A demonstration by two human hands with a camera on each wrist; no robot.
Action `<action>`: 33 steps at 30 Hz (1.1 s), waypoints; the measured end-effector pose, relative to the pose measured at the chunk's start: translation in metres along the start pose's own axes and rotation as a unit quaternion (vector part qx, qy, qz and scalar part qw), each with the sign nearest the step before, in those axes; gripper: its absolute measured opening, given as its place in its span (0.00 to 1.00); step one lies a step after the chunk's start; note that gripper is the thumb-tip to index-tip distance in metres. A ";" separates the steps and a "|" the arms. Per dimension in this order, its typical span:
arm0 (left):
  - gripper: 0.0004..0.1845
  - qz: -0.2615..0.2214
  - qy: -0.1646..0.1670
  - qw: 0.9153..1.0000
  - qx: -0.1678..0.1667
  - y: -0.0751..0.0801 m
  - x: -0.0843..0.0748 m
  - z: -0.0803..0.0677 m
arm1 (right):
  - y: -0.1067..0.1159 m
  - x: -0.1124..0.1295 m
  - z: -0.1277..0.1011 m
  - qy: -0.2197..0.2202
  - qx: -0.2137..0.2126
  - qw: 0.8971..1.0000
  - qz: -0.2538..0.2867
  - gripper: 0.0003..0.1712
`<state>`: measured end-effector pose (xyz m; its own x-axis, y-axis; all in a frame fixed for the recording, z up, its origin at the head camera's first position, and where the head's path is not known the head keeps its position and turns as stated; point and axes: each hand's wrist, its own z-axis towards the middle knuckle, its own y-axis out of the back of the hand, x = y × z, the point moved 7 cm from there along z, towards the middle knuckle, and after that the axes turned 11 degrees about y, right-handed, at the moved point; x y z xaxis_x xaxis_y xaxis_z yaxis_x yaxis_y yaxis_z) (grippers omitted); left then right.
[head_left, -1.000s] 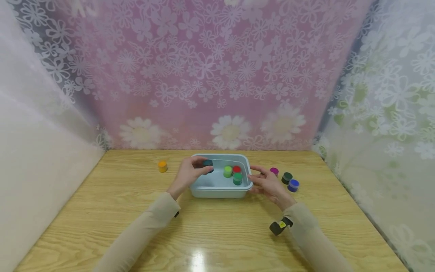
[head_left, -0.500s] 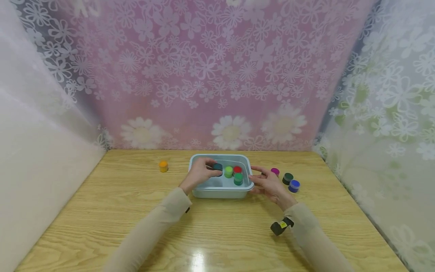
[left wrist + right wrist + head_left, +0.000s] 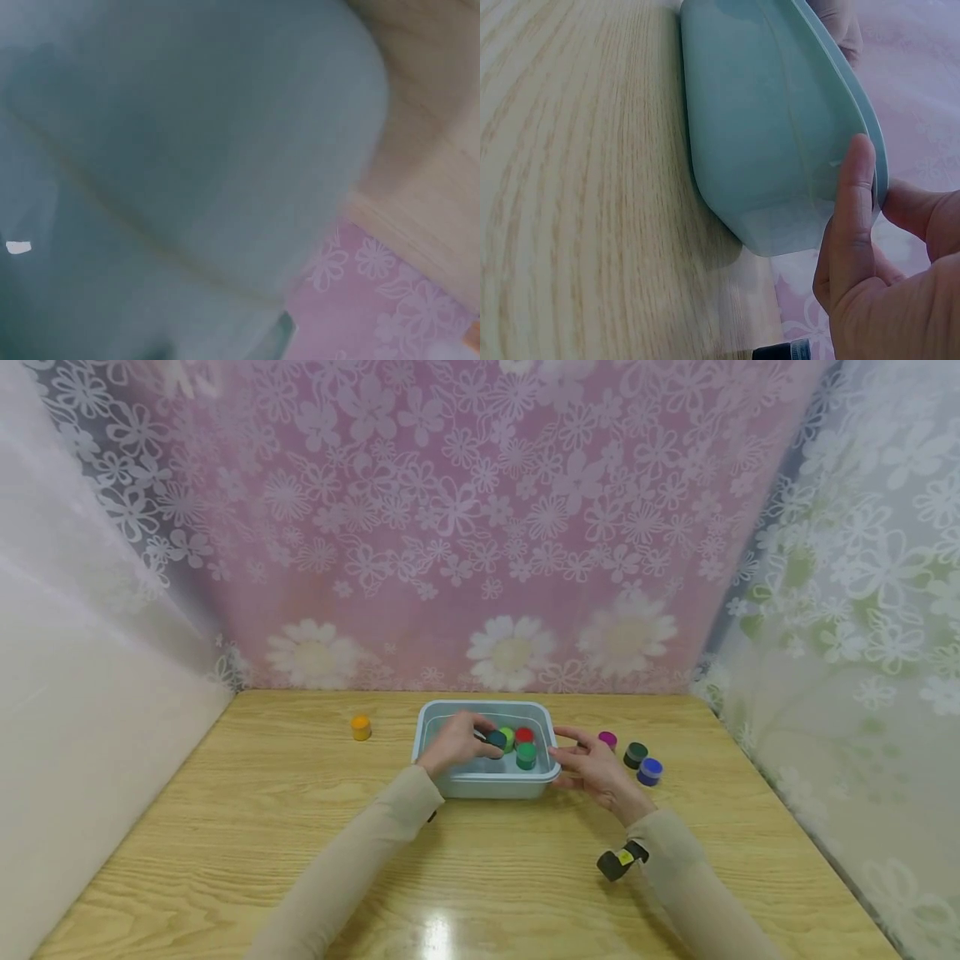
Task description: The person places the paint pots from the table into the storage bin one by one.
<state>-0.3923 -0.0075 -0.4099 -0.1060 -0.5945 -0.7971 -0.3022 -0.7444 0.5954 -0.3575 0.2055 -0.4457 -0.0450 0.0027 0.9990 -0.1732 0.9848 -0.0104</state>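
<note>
My left hand (image 3: 452, 747) is inside a pale blue plastic tub (image 3: 487, 788), pinching a small dark teal paint pot (image 3: 496, 742) between thumb and fingers. That pot overlaps a light green pot (image 3: 508, 738) in the head view. Beside them in the tub are a red pot (image 3: 524, 737) and a green pot (image 3: 527, 757). At the tub's right end, my right hand (image 3: 596, 772) grips the rim; the right wrist view has its thumb and fingers on either side of the edge. The tub's wall (image 3: 187, 150) fills most of the left wrist view, which hides the left hand.
An orange pot (image 3: 361, 727) stands on the wooden table (image 3: 480, 868) left of the tub. To the right, past my right hand, are a magenta pot (image 3: 608, 741), a dark green pot (image 3: 636, 754) and a blue pot (image 3: 650, 771). Flowered curtains (image 3: 480, 527) enclose the table.
My left hand has carried the dark teal pot rightward and lower into the tub, up to the light green pot. My right hand has stayed at the rim.
</note>
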 end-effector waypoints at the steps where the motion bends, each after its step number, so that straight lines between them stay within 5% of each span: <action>1: 0.17 -0.001 0.001 1.000 0.006 -0.002 -0.001 0.001 | 0.000 0.000 0.000 0.000 0.000 1.000 -0.001 0.37; 7: 0.18 0.008 0.011 0.999 0.034 -0.012 -0.001 0.008 | 0.001 0.001 0.000 0.001 -0.002 1.000 -0.003 0.36; 23: 0.19 0.093 0.036 0.995 -0.010 -0.017 0.006 0.022 | 0.000 0.001 -0.001 -0.002 -0.003 1.000 0.000 0.36; 33: 0.20 0.075 0.059 0.995 -0.002 -0.019 0.012 0.024 | -0.003 0.002 -0.001 0.001 0.008 1.000 0.000 0.37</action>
<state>-0.4105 0.0070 -0.4328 -0.0374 -0.7308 -0.6815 -0.2875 -0.6453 0.7078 -0.3563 0.2026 -0.4436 -0.0436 0.0033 0.9990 -0.1887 0.9820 -0.0115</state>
